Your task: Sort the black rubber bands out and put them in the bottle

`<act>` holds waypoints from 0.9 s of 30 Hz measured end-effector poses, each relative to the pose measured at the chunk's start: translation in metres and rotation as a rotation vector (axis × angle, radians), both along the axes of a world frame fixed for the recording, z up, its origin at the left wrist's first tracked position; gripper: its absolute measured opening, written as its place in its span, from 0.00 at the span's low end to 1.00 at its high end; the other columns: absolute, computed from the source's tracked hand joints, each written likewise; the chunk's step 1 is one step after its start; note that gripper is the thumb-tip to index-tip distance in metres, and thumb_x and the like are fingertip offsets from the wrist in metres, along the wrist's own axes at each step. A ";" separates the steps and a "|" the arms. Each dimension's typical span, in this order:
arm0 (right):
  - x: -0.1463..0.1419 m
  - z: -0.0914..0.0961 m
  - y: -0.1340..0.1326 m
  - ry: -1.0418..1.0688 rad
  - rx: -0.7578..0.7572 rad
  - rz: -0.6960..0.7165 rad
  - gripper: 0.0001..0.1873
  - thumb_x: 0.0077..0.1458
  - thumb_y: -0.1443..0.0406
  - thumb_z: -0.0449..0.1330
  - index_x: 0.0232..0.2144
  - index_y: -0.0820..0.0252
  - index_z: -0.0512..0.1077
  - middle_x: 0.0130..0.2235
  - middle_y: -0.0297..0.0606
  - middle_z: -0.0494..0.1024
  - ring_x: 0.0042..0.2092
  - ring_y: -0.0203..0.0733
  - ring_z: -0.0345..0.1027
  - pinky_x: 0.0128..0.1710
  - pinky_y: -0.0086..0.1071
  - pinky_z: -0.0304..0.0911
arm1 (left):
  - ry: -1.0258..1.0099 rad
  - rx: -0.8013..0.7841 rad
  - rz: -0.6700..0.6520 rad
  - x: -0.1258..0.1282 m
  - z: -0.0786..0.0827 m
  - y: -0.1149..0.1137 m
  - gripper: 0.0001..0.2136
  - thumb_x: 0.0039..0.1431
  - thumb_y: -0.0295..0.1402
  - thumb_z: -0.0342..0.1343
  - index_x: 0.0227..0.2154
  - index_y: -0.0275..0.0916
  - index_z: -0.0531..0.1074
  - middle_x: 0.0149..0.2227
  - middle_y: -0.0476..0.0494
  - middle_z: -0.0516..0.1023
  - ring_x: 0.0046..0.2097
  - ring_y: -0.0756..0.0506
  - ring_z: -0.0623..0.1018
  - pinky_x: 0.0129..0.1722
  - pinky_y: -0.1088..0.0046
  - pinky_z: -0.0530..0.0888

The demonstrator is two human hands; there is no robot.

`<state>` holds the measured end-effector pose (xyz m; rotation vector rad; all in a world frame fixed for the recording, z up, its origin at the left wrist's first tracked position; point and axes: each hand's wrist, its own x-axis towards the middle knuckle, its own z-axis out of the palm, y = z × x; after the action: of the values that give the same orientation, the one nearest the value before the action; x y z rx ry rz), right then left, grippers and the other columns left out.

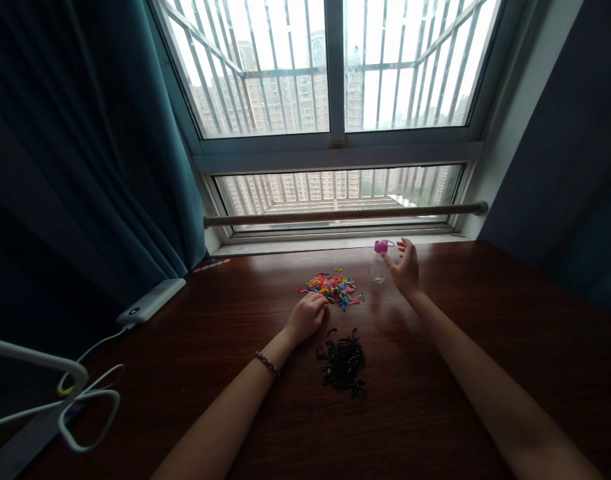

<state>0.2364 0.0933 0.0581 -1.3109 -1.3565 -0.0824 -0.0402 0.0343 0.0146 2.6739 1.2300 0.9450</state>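
Note:
A loose heap of small multicoloured bands (335, 289), which look like little hair ties, lies on the dark wooden table. My left hand (308, 316) rests at the near-left edge of this heap. Its fingers are curled together and their tips are hidden, so any held item does not show. Beyond and to the right stands a small clear bottle (378, 272) with a pink animal-shaped cap (380, 247) and a loop. My right hand (404, 267) is just right of it, fingers apart, thumb close to the bottle; contact is unclear. Nearer me is a pile of black bands (343, 361).
A white power bank (152, 301) with a cable lies at the left beside the blue curtain (155, 167). A bent white tube (40, 357) and looped cable occupy the lower left. The barred window and a horizontal rail (345, 215) stand behind the table (435, 400).

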 end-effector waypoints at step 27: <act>-0.017 0.031 -0.112 0.250 -0.352 0.592 0.40 0.36 0.57 0.65 0.51 0.58 0.53 0.36 0.39 0.75 0.34 0.43 0.71 0.33 0.35 0.67 | -0.441 -0.232 -0.088 0.115 0.052 -0.046 0.22 0.44 0.36 0.60 0.43 0.38 0.63 0.42 0.42 0.70 0.42 0.45 0.72 0.41 0.68 0.69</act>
<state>0.2194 -0.0188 0.0893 -1.1008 -1.5279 0.7287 0.0750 -0.0120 0.0667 2.1665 1.0404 1.2083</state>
